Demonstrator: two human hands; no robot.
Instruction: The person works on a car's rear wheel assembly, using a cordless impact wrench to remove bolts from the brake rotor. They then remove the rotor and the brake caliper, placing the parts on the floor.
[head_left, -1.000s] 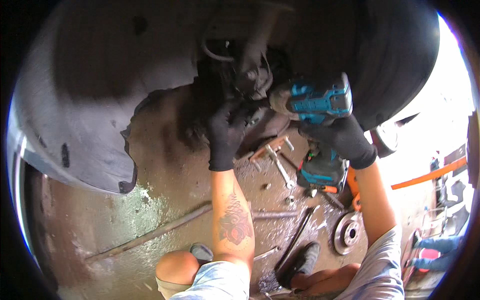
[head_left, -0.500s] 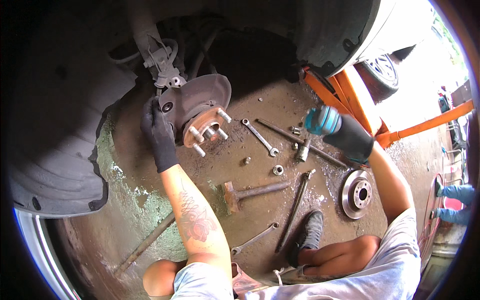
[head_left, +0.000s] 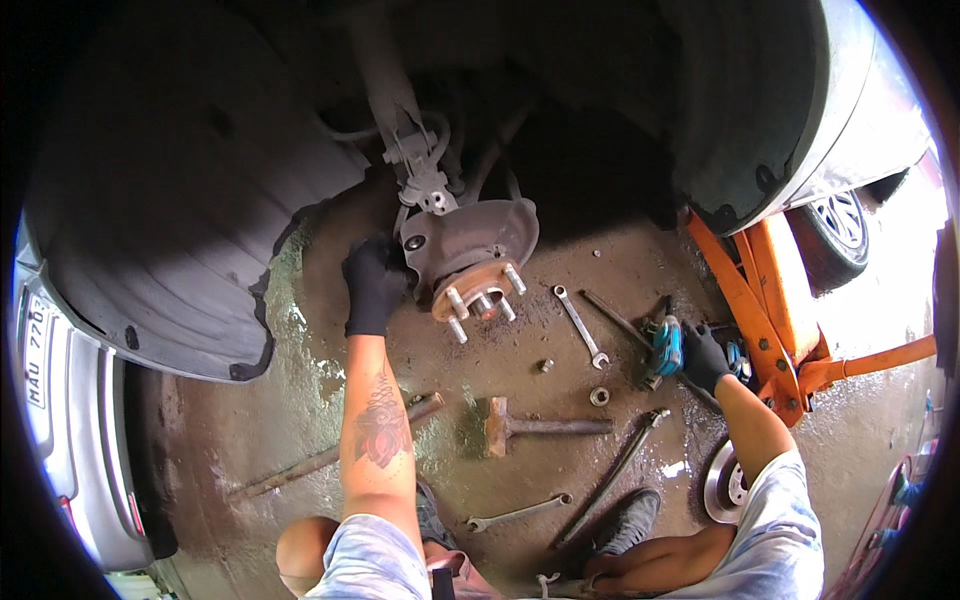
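Observation:
My left hand [head_left: 368,285], in a black glove, reaches to the left side of a grey dust shield [head_left: 480,235] below a suspension strut [head_left: 385,85]. Its fingers are lost in shadow and partly behind the shield. In front of the shield sits a rusty wheel hub [head_left: 462,288] with bare studs. Low at the right, my gloved right hand [head_left: 706,357] is closed round a teal and black cordless impact wrench [head_left: 668,347]. The tool is down by the floor, over a long dark bar [head_left: 612,312] and next to an orange jack. A combination wrench [head_left: 580,328] lies between hub and tool.
The orange jack [head_left: 775,310] stands at the right before a wheel [head_left: 838,235]. On the wet floor lie a hammer [head_left: 550,426], a ratchet-like bar [head_left: 612,478], another wrench [head_left: 520,511], a pipe [head_left: 330,462], a nut-like ring [head_left: 599,396] and a brake disc [head_left: 718,485].
My right hand has lowered the impact wrench toward the floor beside the jack. My left hand stays by the dust shield. The whole view has shifted, so the hub appears farther right and lower.

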